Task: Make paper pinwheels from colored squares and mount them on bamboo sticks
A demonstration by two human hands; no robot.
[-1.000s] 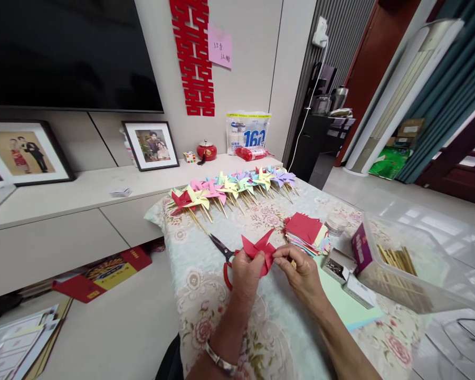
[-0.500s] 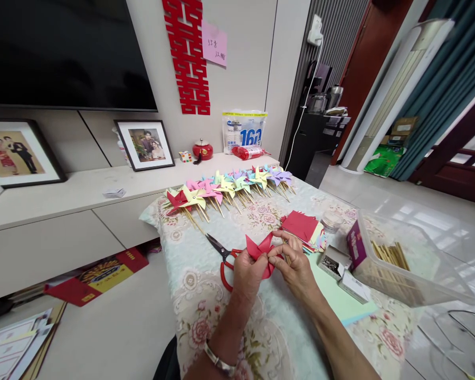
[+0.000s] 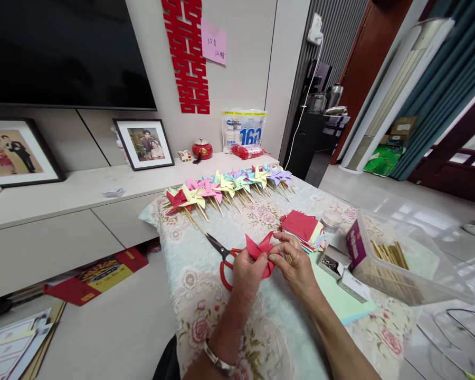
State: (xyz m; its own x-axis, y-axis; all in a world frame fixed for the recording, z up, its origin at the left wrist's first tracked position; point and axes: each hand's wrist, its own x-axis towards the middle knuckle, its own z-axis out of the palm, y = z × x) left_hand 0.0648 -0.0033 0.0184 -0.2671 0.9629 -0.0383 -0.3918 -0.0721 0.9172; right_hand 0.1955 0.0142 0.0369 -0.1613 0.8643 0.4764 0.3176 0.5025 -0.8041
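At the frame's centre, scissors [image 3: 221,252] lie on the tabletop [image 3: 206,295] just left of the left hand [image 3: 248,273], within easy reach. Both hands pinch a red pinwheel [image 3: 261,249] between them, the right hand [image 3: 296,266] pressing its folds, seemingly to keep them in shape. Right of them lie a paper stack [image 3: 303,228] and a clear bin [image 3: 407,264] of sticks.

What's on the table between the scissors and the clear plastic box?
In the head view, both hands fold a red paper pinwheel; beyond them sit a stack of paper squares and a small open box.
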